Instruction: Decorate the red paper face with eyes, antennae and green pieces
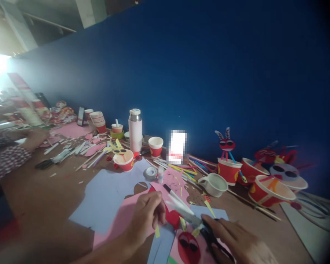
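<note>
My right hand (239, 240) grips black-handled scissors (191, 217), their blurred blades pointing left toward my other hand. My left hand (148, 212) is closed, its fingers curled together. A small yellow paper strip (157, 231) shows just below those fingertips, and red paper (172, 219) lies beside them near the blades; which of these it grips, if any, I cannot tell. Below the scissors is a round red paper face (189, 247) with dark sunglasses and yellow strips on top. A black-capped marker (177, 197) lies just beyond the blades.
Pale blue paper (101, 200) and pink paper (112, 229) cover the table's middle. Behind stand a white flask (135, 134), a paper cup (155, 146), a tape roll (150, 173) and a pale mug (213, 185). Decorated cups (229, 170) sit right. A person's checked sleeve (8, 159) is left.
</note>
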Demonstrator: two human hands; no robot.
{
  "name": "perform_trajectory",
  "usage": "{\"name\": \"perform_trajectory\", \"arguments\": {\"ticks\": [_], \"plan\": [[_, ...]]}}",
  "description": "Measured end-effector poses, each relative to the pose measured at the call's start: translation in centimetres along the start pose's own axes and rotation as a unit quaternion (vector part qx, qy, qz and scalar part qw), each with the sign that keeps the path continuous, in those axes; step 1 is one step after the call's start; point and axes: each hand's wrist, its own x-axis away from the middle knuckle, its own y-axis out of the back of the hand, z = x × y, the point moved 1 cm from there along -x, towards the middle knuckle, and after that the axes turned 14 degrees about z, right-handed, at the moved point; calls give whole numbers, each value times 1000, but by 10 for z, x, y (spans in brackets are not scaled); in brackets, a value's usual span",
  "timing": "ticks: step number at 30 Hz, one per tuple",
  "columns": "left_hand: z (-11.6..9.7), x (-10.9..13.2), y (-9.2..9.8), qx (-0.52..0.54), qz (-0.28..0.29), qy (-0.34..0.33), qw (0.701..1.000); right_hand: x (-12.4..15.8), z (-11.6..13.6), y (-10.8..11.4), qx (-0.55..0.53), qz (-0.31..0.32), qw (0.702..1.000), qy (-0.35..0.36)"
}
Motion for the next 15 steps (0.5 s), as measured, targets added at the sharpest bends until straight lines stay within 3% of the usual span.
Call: {"name": "perform_trajectory", "arguments": {"ticks": [4, 8, 10, 12, 15], "plan": [[-16, 2, 14, -18, -1, -33, 999, 1, -24, 8, -19, -14, 997, -74], [-27, 7, 30, -50, 13, -39, 998, -2, -39, 26, -51, 58, 989, -125], [-27, 6, 42, -106, 2, -5, 994, -3, -42, 33, -55, 100, 981, -156], [-23, 0, 54, -171, -11, 31, 985, -4, -44, 36, -54, 132, 972, -185], [-16, -17, 69, -236, -27, 13, 971, -4, -44, 35, -64, 173, 958, -218]]}}
